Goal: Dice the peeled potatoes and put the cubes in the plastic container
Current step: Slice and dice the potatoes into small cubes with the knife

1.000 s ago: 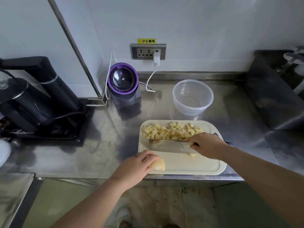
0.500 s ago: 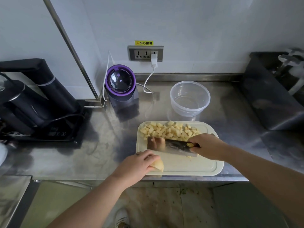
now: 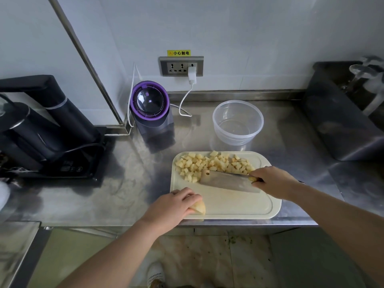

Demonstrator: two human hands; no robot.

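Note:
A cream cutting board (image 3: 245,206) lies at the counter's front edge. A heap of potato cubes (image 3: 209,165) covers its far side. My right hand (image 3: 272,181) grips the handle of a cleaver (image 3: 226,180), whose blade lies tilted just in front of the cubes. My left hand (image 3: 174,204) holds a peeled potato piece (image 3: 199,207) at the board's near left corner. The clear plastic container (image 3: 238,121) stands behind the board with nothing in it.
A purple-rimmed appliance (image 3: 150,109) stands behind the board to the left, its white cable plugged into the wall socket (image 3: 181,66). A black kettle station (image 3: 41,129) fills the left side. A steel sink (image 3: 342,113) sits at the right.
The cleaver blade has swung from lying edge-on along the cubes to showing its flat side, nudging the cubes toward the board's far side. My left hand has stayed on the potato piece.

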